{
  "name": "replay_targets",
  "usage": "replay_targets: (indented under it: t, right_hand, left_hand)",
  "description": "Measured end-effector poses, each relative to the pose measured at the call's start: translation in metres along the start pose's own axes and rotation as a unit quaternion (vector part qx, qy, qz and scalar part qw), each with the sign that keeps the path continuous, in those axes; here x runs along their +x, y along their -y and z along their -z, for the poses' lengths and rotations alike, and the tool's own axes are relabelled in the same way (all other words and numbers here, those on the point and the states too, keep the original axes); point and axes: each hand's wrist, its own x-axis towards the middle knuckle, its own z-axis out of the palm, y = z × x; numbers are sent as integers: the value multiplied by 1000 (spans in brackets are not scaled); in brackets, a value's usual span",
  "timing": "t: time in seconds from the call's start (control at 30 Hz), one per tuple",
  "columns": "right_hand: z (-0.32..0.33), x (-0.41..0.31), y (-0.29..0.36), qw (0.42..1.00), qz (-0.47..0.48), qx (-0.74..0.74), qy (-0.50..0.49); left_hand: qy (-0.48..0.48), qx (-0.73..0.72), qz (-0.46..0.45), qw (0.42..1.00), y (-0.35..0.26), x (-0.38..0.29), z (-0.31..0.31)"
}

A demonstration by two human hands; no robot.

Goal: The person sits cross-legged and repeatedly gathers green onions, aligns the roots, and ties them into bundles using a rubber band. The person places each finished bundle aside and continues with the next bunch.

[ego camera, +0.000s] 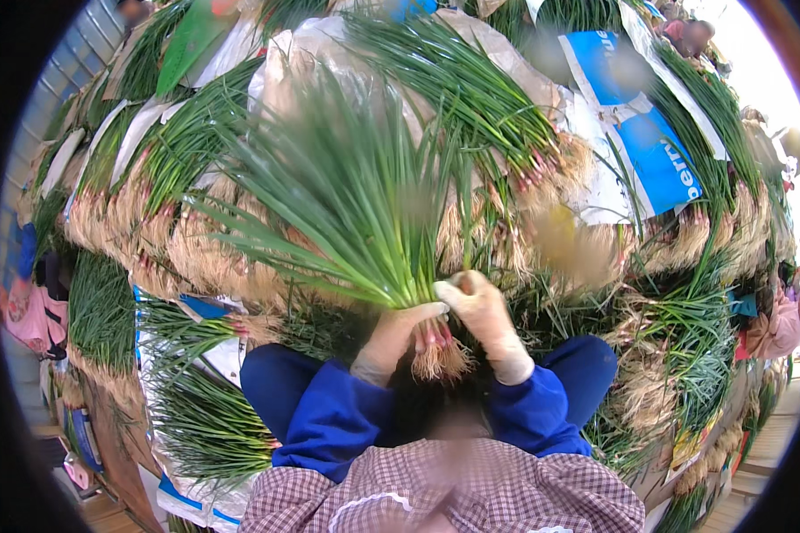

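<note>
In the head view a bunch of green onions (400, 266) stands fanned out before me, its leaves spread up and to the left, its pink stems and pale roots hanging down. My left hand (397, 336), in a light glove, is closed around the bunch just above the roots. On the right side of the same stems is my right hand (483, 316), gloved too, its thumb and fingers bent together near the bunch's edge; whether it pinches a leaf or stem there cannot be told. Parts of the view are blurred by spots.
Piles of green onions (467, 86) lie beyond my hands and on both sides. A blue and white printed sack (653, 153) is at the upper right, white sheeting (227, 360) at the left. Other people are at both edges, one in a pink garment (40, 320) at the left.
</note>
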Motion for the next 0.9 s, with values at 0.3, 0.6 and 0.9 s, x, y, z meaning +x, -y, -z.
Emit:
replay_targets:
  t: [0.3, 0.6, 0.9]
  right_hand:
    - [66, -7, -36, 965, -21, -153, -212]
    - [315, -99, -115, 650, -209, -638, -356]
    - [59, 190, -94, 902, 49, -410, -128]
  left_hand:
    - [-1, -123, 39, 992, -19, -14, -7]
    - [126, -256, -22, 958, -46, -25, -16]
    - [185, -357, -114, 909, -75, -29, -16]
